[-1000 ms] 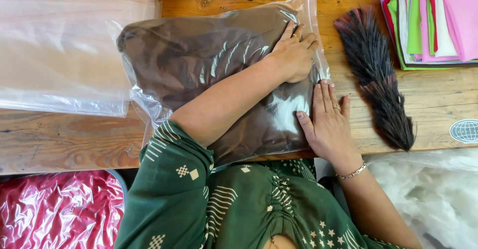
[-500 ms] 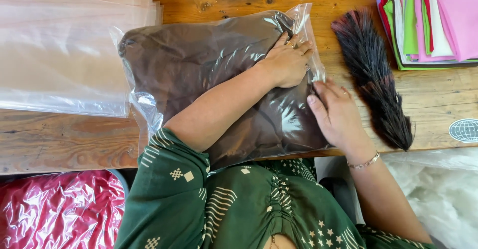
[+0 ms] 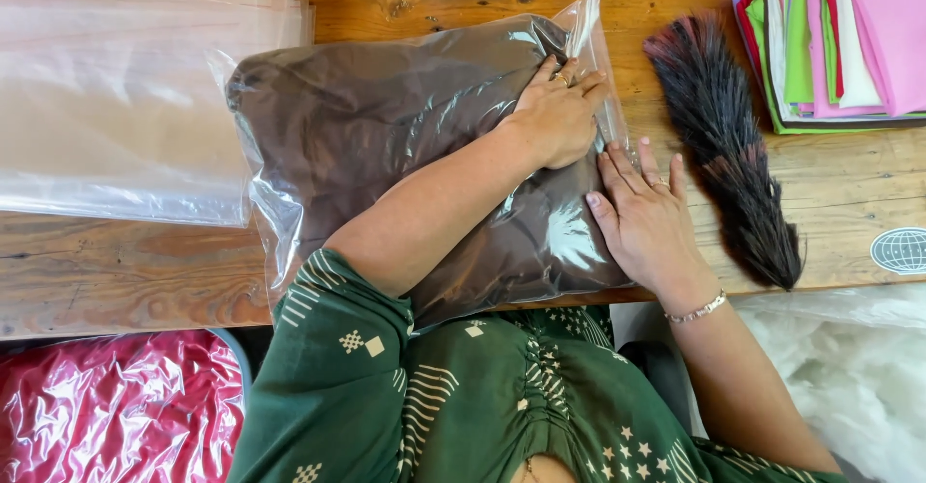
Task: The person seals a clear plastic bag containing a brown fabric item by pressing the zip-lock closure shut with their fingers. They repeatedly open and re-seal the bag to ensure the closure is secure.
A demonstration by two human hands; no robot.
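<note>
One wooden surface [image 3: 125, 271] is seen, made of knotted, grained planks running across the view. Upon its left part one stack of clear, thin, flat plastic bags [image 3: 125, 107] is laid, glossy and slightly creased. At the middle of the surface one filled bag [image 3: 386, 155] is placed: a clear, shiny plastic cover, crinkled with bright reflections, stuffed with dark brown soft material into a plump, cushion-like shape. Its open end is turned toward the right, where a strip of empty plastic stands out beyond the filling.

At the lower right one mass of white, fluffy fibre [image 3: 849, 367] is noted below the surface edge. At the lower left one red, shiny, wrinkled bundle [image 3: 116, 415] in plastic is seen. At the upper right one stack of flat cloth pieces [image 3: 830, 39] is recorded, in pink, green, white and red. Beside it one dark, tapered brush [image 3: 723, 155] of fine black and reddish bristles is laid on the surface, near the filled bag but apart from it.

Two hands are counted. The left hand [image 3: 558, 116] is pressed down on the right upper part of the filled bag, its fingers bent and held close together, gripping nothing. The right hand [image 3: 641, 213] is laid flat at the bag's right edge, its fingers straight and slightly spread. One silver bracelet [image 3: 699, 309] is worn at the right wrist.
</note>
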